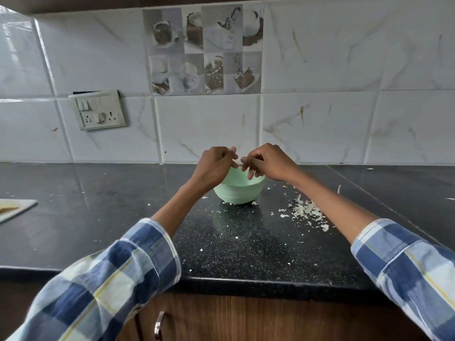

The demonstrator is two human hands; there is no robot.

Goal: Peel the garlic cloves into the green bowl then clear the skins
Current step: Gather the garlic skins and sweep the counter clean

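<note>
The green bowl (237, 191) stands on the black counter (234, 244), near the wall. Both hands hover just above its rim, fingertips close together. My left hand (215, 167) is curled, pinching a small pale piece that looks like a garlic clove at its fingertips. My right hand (267, 162) is curled too, its fingers picking at the same small piece; the piece is mostly hidden. A pile of pale garlic skins (307, 214) lies on the counter to the right of the bowl, under my right forearm. The bowl's inside is hidden by my hands.
Small skin flakes are scattered across the counter around the bowl. A white board or plate (14, 209) sits at the left edge. A switch and socket panel (98, 110) hangs on the tiled wall. The counter's front edge and a wooden cabinet with a handle (158, 324) lie below.
</note>
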